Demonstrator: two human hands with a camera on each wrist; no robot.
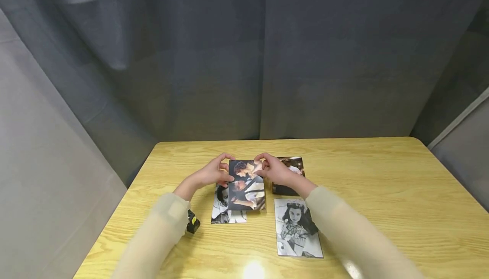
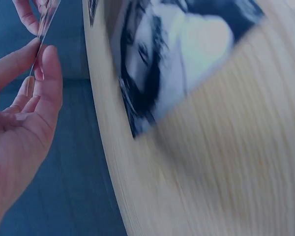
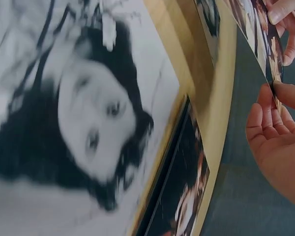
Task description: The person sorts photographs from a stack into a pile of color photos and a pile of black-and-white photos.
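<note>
A colour photo of a couple (image 1: 246, 184) is held up above the wooden table (image 1: 382, 194) by both hands. My left hand (image 1: 214, 173) pinches its upper left edge, my right hand (image 1: 273, 170) its upper right edge. In the left wrist view the photo (image 2: 45, 24) shows edge-on between thumb and fingers. In the right wrist view the same photo (image 3: 258, 34) is pinched by the right hand (image 3: 280, 128). A black-and-white photo (image 1: 223, 209) lies under the held one on the left.
A black-and-white portrait (image 1: 296, 228) lies flat at the front right, also seen in the right wrist view as the portrait (image 3: 78, 113). A dark colour photo (image 1: 288, 177) lies behind it. A small black and yellow object (image 1: 192, 221) sits by the left sleeve. Grey curtains surround the table.
</note>
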